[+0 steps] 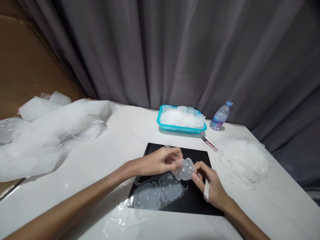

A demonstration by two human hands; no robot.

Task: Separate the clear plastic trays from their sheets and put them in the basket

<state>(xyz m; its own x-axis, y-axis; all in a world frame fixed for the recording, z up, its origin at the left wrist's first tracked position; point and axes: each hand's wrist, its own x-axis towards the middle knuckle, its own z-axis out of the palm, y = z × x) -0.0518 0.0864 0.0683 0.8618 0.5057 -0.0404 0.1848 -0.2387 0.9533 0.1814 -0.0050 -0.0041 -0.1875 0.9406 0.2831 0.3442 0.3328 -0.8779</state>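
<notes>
Between my two hands is a small translucent plastic piece (pixel 186 169) with rounded lobes and several small white spots. My left hand (pixel 163 160) pinches its left end between thumb and fingers. The thumb and fingers of my right hand (pixel 212 185) close at its right edge. A slim white handle (pixel 206 190) sticks out below the right palm; the other end of that tool is hidden. Under my hands, a larger translucent sheet of joined, spotted pieces (pixel 147 197) lies partly on a black mat (pixel 192 203) and partly over its front left edge.
Behind the mat, a turquoise basket (pixel 181 129) is heaped with translucent pieces. A water bottle (pixel 220 116) stands beside it, with pink-handled pliers or nippers (pixel 209 143) in front. Thin plastic scraps (pixel 246 158) lie right; a large sheet pile (pixel 50 133) lies left. A grey curtain (pixel 175 50) hangs behind.
</notes>
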